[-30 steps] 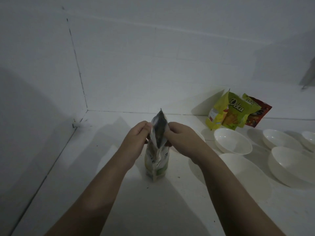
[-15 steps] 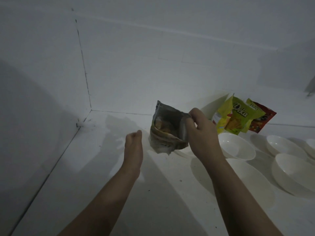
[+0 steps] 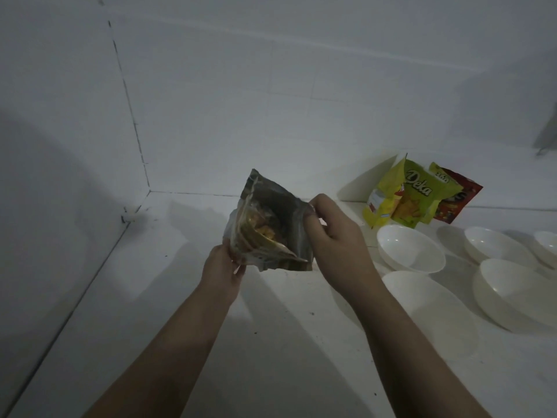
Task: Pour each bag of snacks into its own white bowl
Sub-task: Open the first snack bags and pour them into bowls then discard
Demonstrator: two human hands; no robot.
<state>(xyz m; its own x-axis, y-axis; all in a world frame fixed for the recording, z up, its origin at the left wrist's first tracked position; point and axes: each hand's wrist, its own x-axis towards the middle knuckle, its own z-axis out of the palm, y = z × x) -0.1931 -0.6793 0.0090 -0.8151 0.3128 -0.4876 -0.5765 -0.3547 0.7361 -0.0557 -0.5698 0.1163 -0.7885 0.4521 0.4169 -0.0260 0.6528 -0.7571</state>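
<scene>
We stand over a white tiled counter (image 3: 150,297) that meets white tiled walls (image 3: 211,101) in a corner beyond our fingers. To the right of our right fingers sit several shallow round white bowls: the widest (image 3: 431,306) lies just below and right of our wrist, another large one (image 3: 524,294) is further right, a medium one (image 3: 411,247) lies just right of our knuckles, and two smaller ones (image 3: 494,244) (image 3: 547,245) are at the far right edge. Behind the bowls, up and to the right of our right fingertips, a yellow-green foil snack bag marked "Deka" (image 3: 413,197) leans on the wall beside a dark red foil snack bag (image 3: 455,200). Between our two hands, lifted off the counter, we hold an opened crinkled silver-lined snack bag (image 3: 271,221), tilted with its mouth towards us so orange pieces show inside. Our right hand (image 3: 334,233) pinches the bag's upper right edge between curled fingers and thumb. Our left hand (image 3: 223,267) grips its lower left corner, fingers curled round it.
</scene>
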